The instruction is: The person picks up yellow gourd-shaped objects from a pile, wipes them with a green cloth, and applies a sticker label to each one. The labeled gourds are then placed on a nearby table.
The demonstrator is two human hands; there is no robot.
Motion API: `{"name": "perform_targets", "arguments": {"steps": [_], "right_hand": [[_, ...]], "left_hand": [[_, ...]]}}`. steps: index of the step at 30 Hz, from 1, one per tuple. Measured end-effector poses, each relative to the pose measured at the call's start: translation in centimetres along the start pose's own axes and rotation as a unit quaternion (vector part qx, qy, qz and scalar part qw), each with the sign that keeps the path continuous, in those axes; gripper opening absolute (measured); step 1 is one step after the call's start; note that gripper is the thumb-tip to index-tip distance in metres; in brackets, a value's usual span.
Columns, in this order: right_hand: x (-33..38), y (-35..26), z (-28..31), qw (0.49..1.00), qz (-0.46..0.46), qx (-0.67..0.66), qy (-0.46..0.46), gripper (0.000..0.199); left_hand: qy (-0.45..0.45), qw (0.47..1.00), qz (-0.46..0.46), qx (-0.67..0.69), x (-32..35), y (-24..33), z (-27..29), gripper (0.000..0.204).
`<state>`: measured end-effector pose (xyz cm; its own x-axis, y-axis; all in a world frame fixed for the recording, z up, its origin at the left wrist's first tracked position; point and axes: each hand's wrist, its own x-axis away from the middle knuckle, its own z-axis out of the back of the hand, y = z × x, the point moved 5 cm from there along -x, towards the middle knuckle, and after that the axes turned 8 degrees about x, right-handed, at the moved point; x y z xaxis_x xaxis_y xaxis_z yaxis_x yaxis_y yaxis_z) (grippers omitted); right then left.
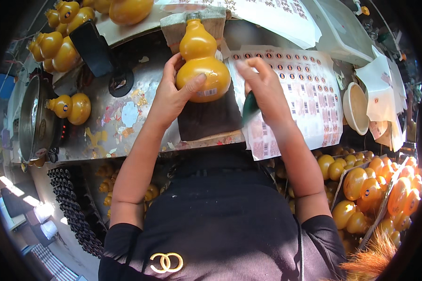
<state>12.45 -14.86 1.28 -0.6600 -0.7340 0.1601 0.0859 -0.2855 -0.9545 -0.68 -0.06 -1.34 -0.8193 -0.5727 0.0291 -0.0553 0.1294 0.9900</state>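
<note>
In front of me at the far side of the bench, my left hand (176, 89) is closed around the lower bulb of a glossy yellow gourd-shaped bottle (202, 70). Its narrow neck points away from me, and a small barcode label shows near its base. The bottle lies with its neck end against a folded grey cloth (172, 29), above a dark mat (208, 122). To its right, my right hand (265, 86) is closed, with a dark green tapered object (250, 108) sticking out below the palm. Blur hides what kind it is. Between thumb and fingers I cannot make out anything.
Sheets of round and barcode stickers (295, 103) lie to the right, near a pale bowl (356, 108) and a clear plastic bin (344, 35). A phone on a stand (91, 49), a metal pan (33, 119) and another gourd bottle (79, 108) stand left. Crated bottles (356, 182) sit lower right.
</note>
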Motion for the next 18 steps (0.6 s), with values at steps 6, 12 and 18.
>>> {"name": "perform_targets", "arguments": {"steps": [6, 12, 18], "right_hand": [[-3.8, 0.5, -1.8, 0.983, 0.039, 0.138, -0.111, 0.062], [-4.4, 0.8, -2.0, 0.984, 0.043, 0.095, -0.143, 0.075], [-4.5, 0.7, -2.1, 0.975, 0.066, 0.179, -0.11, 0.08]], "left_hand": [[0.02, 0.999, 0.02, 0.041, 0.2, 0.0, -0.4, 0.083], [0.014, 0.991, 0.054, 0.118, 0.0, -0.6, -0.3, 0.079], [0.033, 0.998, 0.02, 0.045, -0.1, 0.2, -0.9, 0.073]]}}
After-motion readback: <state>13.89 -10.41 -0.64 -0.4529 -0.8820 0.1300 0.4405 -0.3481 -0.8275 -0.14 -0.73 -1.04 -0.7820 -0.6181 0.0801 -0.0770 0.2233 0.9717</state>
